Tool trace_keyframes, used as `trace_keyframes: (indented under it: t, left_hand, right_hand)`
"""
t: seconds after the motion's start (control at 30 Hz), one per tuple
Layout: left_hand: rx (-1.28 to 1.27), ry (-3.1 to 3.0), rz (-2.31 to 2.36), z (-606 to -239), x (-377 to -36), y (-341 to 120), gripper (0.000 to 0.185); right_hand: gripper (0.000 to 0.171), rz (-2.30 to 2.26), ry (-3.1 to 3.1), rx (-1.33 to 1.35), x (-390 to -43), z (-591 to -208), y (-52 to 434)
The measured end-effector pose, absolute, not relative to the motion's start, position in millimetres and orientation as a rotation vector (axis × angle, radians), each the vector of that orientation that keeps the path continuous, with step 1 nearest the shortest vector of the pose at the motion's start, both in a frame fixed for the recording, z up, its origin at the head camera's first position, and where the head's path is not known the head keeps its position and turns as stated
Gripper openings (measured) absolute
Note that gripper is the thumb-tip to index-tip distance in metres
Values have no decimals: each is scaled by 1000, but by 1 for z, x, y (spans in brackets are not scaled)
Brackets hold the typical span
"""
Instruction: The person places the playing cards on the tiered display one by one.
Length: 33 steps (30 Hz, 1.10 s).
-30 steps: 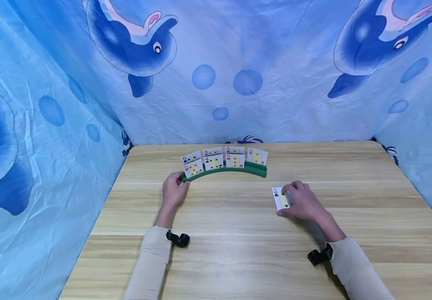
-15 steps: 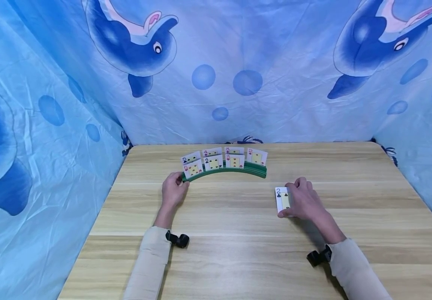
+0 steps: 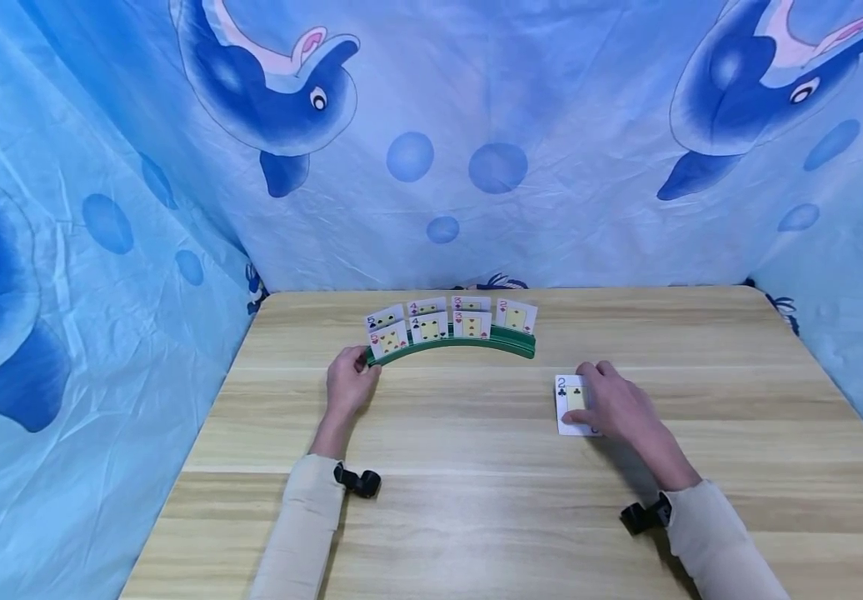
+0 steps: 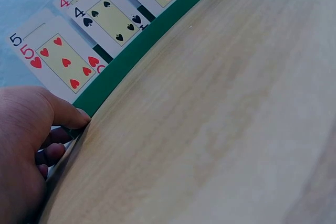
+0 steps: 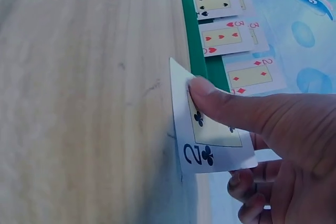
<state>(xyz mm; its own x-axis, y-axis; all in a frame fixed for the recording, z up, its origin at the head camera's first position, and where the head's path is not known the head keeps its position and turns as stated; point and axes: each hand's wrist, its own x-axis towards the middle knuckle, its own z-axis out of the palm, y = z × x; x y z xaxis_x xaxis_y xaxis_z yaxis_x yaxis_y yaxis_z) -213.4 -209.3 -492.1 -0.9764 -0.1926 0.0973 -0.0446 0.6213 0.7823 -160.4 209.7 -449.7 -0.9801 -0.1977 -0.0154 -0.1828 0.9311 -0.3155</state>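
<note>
Right hand (image 3: 615, 404): pinches the white two-of-clubs playing card (image 3: 572, 403), thumb on its face, just above the pale wooden table (image 3: 476, 467).
Left hand (image 3: 351, 382): fingers curled, gripping the left end of the curved green plastic card holder (image 3: 469, 344).
Holder: well left of the pinched card, beyond it.

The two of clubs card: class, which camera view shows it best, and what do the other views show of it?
The right wrist view: the two of clubs fills the frame, its number and suit clear under the right hand's thumb. The head view shows the card small and partly covered by that hand. The left wrist view misses it.
</note>
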Motion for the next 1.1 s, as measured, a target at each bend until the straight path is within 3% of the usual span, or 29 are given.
trace_keyframes:
  t: [0.63, 0.87, 1.1]
  left_hand:
    - [188, -2669, -1291, -489, -213, -210, 43]
    - [178, -2684, -1274, -487, -214, -210, 43]
    - [204, -2675, -1307, -490, -213, -208, 43]
  right_hand:
    - [20, -949, 3026, -558, -159, -438, 216]
    - [19, -1087, 3061, -573, -164, -434, 212]
    - [18, -1269, 3174, -567, -191, -429, 191]
